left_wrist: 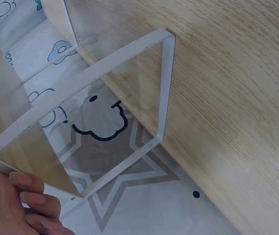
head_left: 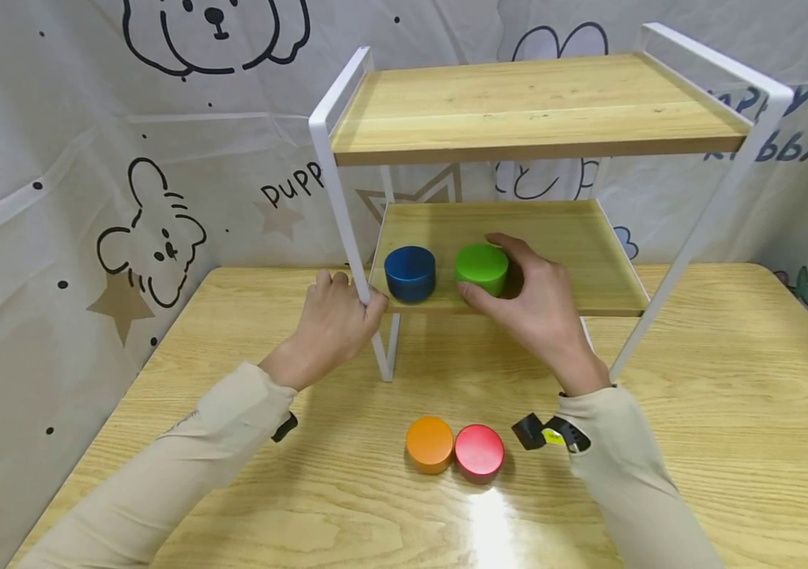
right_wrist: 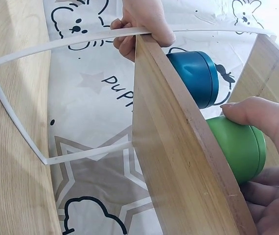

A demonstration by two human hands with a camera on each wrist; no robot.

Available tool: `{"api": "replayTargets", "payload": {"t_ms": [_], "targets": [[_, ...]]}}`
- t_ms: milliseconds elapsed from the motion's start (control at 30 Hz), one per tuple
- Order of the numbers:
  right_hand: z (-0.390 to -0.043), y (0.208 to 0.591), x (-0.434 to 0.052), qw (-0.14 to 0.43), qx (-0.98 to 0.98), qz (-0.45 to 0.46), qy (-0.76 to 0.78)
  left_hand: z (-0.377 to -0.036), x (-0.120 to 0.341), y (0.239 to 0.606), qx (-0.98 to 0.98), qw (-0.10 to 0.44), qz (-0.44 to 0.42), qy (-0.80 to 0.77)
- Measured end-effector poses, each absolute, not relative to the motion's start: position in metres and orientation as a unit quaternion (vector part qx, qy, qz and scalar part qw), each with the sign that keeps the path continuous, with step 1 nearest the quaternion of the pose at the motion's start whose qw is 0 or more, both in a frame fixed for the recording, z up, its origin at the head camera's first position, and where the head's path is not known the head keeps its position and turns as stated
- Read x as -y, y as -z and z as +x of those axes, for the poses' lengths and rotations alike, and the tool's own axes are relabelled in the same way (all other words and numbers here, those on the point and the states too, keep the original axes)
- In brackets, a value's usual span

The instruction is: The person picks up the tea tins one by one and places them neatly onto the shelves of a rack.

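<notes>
Centre frame: your right grip [head_left: 541, 304] clasps the green canister [head_left: 482, 269], right of the blue canister [head_left: 409, 275]; left grip [head_left: 335, 318] clasps the rack post [head_left: 343, 217].

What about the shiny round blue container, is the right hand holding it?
No, the right hand grips the round green container, while the blue container stands apart on the wooden shelf.
</notes>
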State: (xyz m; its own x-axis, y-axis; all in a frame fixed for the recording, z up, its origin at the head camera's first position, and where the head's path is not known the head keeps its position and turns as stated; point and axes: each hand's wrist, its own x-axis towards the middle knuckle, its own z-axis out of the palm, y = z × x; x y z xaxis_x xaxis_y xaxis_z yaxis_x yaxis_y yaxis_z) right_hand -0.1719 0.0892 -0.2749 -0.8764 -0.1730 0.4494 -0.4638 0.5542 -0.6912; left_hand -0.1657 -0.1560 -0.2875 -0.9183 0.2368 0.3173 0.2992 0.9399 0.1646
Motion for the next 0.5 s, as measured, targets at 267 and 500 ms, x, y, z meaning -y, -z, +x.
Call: {"api": "replayTargets", "payload": {"t_ms": [267,500], "targets": [[-0.1712,0.2735,-0.0895,0.167,0.872,0.185,-0.420,-0.1657,0.1563,0.2868,0.973,0.143,-0.137,0.115],[-0.1710,0.2730,-0.0890,0.163,0.874,0.183,-0.419,-0.1663,0.1568,0.2870,0.974,0.142,-0.139,0.113]]}}
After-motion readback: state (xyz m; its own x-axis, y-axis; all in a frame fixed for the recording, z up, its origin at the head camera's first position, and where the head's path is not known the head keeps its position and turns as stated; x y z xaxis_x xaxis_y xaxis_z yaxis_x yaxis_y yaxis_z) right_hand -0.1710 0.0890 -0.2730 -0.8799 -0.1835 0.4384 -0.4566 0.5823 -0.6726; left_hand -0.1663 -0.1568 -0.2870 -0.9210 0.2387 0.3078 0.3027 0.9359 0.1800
